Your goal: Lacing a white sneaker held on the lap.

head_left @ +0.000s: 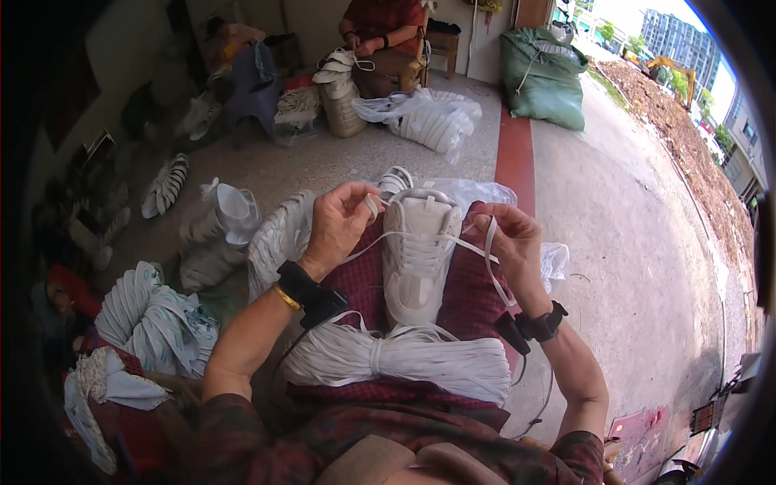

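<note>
A thick bundle of white laces (400,360), tied at its middle, was found lying across the person's lap, nearest the camera, on dark red checked cloth. Just beyond it a white shoe (418,255) was seen resting lengthwise between the knees, toe toward the bundle and opening away from the wearer. A white lace (473,246) was threaded through the shoe's upper eyelets, with one end led out to each side.

The left hand (339,222) was held at the left of the shoe's opening, its grip pinched shut on the left end of the lace. The right hand (511,242) was held at the right of the shoe, its grip closed on the right end, which hung in a loop below the wrist. A dark band was worn on each wrist.

On the floor to the left, clear plastic bags (222,230) were noted, packed with white shoes. A further clear bag (477,192) lay on the floor just behind the shoe; its contents could not be made out.

Farther off, a woven basket (341,105) stood filled and heaped with white laces, and an open plastic bag of white shoes (432,120) lay beside it. A second seated person (386,40) was observed behind these. A full green sack (543,77), tied shut, stood by the doorway; its contents were hidden.
</note>
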Demonstrator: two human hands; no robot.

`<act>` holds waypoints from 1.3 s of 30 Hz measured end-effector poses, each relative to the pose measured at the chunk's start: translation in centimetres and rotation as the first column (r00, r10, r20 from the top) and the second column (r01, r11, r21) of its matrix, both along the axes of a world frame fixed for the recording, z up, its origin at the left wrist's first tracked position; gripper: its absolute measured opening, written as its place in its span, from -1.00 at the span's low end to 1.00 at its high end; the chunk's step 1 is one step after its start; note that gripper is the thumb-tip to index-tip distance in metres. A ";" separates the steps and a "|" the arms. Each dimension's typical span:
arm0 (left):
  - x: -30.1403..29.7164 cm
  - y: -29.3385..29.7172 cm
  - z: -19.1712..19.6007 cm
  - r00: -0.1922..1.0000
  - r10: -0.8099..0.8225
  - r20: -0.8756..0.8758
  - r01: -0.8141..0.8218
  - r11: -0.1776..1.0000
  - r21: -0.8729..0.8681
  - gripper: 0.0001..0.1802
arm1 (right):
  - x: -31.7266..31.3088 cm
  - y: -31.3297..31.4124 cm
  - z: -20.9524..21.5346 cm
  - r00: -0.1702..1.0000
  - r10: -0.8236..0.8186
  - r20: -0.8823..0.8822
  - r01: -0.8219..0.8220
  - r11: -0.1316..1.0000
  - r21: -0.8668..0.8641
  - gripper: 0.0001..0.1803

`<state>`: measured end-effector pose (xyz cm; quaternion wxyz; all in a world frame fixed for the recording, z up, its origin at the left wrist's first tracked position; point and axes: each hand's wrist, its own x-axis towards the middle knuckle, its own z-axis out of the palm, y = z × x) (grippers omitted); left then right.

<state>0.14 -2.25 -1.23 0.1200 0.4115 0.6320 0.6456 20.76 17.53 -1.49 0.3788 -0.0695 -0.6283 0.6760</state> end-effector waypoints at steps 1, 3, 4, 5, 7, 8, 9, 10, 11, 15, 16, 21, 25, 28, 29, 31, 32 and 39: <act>0.3 0.6 -1.0 0.997 -0.071 0.007 0.070 0.997 0.012 -0.83 | -0.9 0.1 -0.5 0.996 0.050 0.073 -0.049 0.999 -0.011 -0.81; 0.9 0.8 -2.1 0.986 -0.121 0.114 0.117 0.992 0.043 -0.85 | -2.4 -0.4 -1.4 0.988 0.095 0.125 -0.092 0.995 -0.032 -0.83; 1.1 0.5 -2.1 0.988 -0.092 0.125 0.092 0.996 0.004 -0.86 | -2.3 -0.5 -1.5 0.988 0.090 0.124 -0.086 0.996 -0.038 -0.83; 1.2 0.3 -2.5 0.987 -0.098 0.125 0.099 0.995 -0.002 -0.86 | -2.1 -0.6 -1.3 0.981 0.065 0.184 -0.072 0.997 0.032 -0.83; 1.6 -0.3 -2.9 0.980 -0.139 0.141 0.137 0.990 0.022 -0.88 | -1.5 -0.4 -1.8 0.959 0.026 0.283 -0.069 0.987 0.144 -0.86; 1.9 -0.5 -3.1 0.980 -0.142 0.143 0.140 0.990 0.022 -0.88 | -1.2 -0.7 -1.9 0.958 0.023 0.285 -0.067 0.987 0.143 -0.86; 2.0 -0.6 -3.1 0.983 -0.135 0.126 0.139 0.990 -0.024 -0.88 | -1.0 -1.1 -1.6 0.956 -0.008 0.292 -0.043 0.985 0.168 -0.86; 2.1 -0.6 -3.1 0.986 -0.130 0.108 0.138 0.988 -0.069 -0.87 | -0.9 -1.5 -1.5 0.954 -0.039 0.299 -0.020 0.981 0.193 -0.87; 2.1 -0.5 -3.2 0.987 -0.119 0.104 0.126 0.990 -0.066 -0.87 | -1.0 -1.6 -1.7 0.954 -0.040 0.299 -0.020 0.981 0.194 -0.87; 2.2 -0.6 -3.3 0.987 -0.103 0.120 0.112 0.991 -0.071 -0.87 | -0.9 -2.1 -1.5 0.956 -0.103 0.274 0.042 0.975 0.219 -0.83; 2.3 -0.6 -3.3 0.985 -0.100 0.144 0.110 0.992 -0.061 -0.87 | -0.9 -2.2 -1.2 0.947 -0.171 0.273 0.100 0.961 0.258 -0.83; 2.4 -0.7 -3.3 0.979 -0.101 0.178 0.110 0.993 -0.040 -0.86 | -1.0 -1.6 -1.9 0.940 -0.236 0.248 0.123 0.909 0.398 -0.83; 2.6 -0.7 -3.0 0.974 -0.112 0.196 0.119 0.992 -0.029 -0.86 | -1.0 -1.8 -1.9 0.951 -0.243 0.191 0.130 0.874 0.469 -0.82; 2.6 -0.6 -3.2 0.977 -0.104 0.188 0.113 0.993 -0.036 -0.86 | -1.1 -1.6 -1.4 0.935 -0.295 0.195 0.105 0.758 0.644 -0.86; 2.5 -0.6 -3.3 0.979 -0.091 0.184 0.100 0.994 -0.041 -0.86 | -1.2 -1.6 -1.2 0.935 -0.297 0.194 0.107 0.757 0.644 -0.86; 2.5 -0.7 -3.2 0.979 -0.092 0.180 0.101 0.994 -0.044 -0.87 | -1.4 -1.7 -1.1 0.950 -0.298 0.093 0.126 0.640 0.758 -0.87; 2.5 -0.8 -3.2 0.981 -0.090 0.175 0.099 0.994 -0.046 -0.87 | -1.7 -1.6 -1.2 0.951 -0.296 0.094 0.124 0.639 0.759 -0.87; 2.5 -1.2 -3.2 0.997 -0.038 0.061 0.045 0.991 -0.128 -0.84 | -1.5 -0.4 0.4 0.909 0.049 0.413 -0.235 0.880 0.413 -0.73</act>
